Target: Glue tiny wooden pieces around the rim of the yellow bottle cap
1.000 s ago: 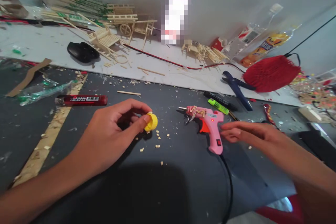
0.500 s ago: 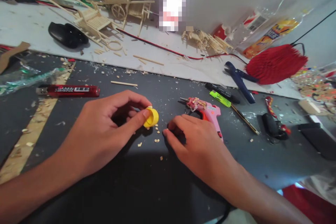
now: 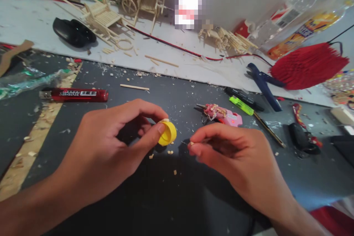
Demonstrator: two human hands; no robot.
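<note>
Between thumb and fingers, my left hand (image 3: 113, 140) grips a yellow bottle cap (image 3: 172, 132), tilted with its hollow side partly toward me. A small pale bit shows at the cap's top rim, by the index fingertip. To the right and apart from the cap, my right hand (image 3: 238, 155) pinches a tiny wood chip (image 3: 191, 143) between thumb and index finger. Several loose wood chips (image 3: 170, 152) lie on the dark table (image 3: 132, 199) below the cap. Just beyond my right hand is a pink glue gun (image 3: 221, 114), its handle hidden by the hand.
A red cutter knife (image 3: 80, 95) and a short stick (image 3: 134, 87) lie beyond my left hand. Stick-built models (image 3: 102, 18) and a black computer mouse (image 3: 73, 32) stand on the white board (image 3: 188, 70). Rightward are blue pliers-like tool (image 3: 264, 86), green marker (image 3: 240, 105) and red tasselled bundle (image 3: 309, 66).
My right hand has lifted off the table and moved right, a tiny wood chip now visible in its pinch. My left hand keeps the cap. The view has shifted slightly.
</note>
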